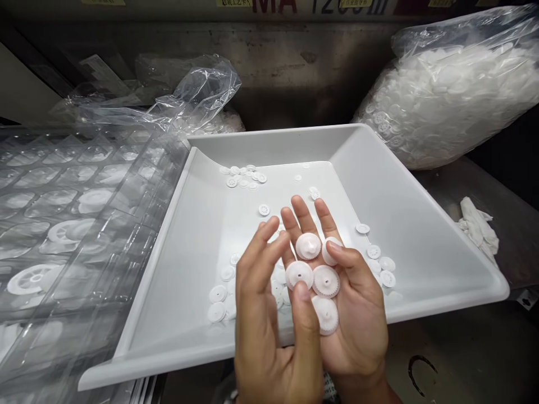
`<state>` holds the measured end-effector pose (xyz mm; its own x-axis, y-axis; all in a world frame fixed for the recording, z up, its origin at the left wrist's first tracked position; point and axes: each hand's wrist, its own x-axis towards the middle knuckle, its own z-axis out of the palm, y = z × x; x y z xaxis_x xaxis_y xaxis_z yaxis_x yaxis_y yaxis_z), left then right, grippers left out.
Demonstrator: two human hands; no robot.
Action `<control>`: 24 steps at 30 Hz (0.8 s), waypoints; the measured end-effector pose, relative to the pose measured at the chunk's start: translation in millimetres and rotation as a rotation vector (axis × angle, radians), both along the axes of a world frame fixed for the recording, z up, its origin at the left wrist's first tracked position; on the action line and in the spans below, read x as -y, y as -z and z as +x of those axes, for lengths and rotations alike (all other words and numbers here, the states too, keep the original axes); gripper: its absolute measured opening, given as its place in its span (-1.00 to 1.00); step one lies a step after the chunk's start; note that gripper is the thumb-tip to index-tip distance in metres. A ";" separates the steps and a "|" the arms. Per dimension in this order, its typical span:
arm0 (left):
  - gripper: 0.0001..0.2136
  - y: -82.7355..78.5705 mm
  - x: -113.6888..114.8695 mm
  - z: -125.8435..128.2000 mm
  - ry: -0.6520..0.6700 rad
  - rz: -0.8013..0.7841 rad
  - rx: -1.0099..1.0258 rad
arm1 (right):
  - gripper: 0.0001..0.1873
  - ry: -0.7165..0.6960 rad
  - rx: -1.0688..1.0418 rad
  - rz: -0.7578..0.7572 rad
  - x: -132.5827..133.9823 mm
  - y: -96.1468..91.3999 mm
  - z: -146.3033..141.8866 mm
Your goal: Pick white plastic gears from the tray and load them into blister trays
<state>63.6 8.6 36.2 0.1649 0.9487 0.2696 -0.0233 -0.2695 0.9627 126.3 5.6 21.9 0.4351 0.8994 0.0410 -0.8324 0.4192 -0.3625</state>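
Over a white tray (421, 224) on the dim worktop (463, 348), white gears (325, 280) lie in the right hand (353, 320) — palm up, fingers flat. The left hand (261, 308), loosely curled, rests its thumb on one gear. Loose gears (244, 177) dot the tray — a full bag (455, 101) sits behind.

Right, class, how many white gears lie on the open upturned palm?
5 white gears on the right hand: two at the finger bases, two mid-palm, one near the wrist. The left hand thumb overlaps one; others could be hidden beneath it.
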 end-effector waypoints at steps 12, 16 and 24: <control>-0.74 -24.4 -53.4 -12.1 0.266 0.571 -0.846 | -0.39 -0.024 -0.140 -0.168 -4.0 -4.1 3.8; -0.74 -41.4 -57.3 -7.3 0.347 0.653 -1.140 | -0.48 -0.040 -0.335 -0.225 -5.3 -11.9 4.2; -0.79 -54.3 -60.8 -6.3 0.391 0.696 -0.998 | -0.55 0.017 -0.482 -0.174 -3.5 -11.2 5.7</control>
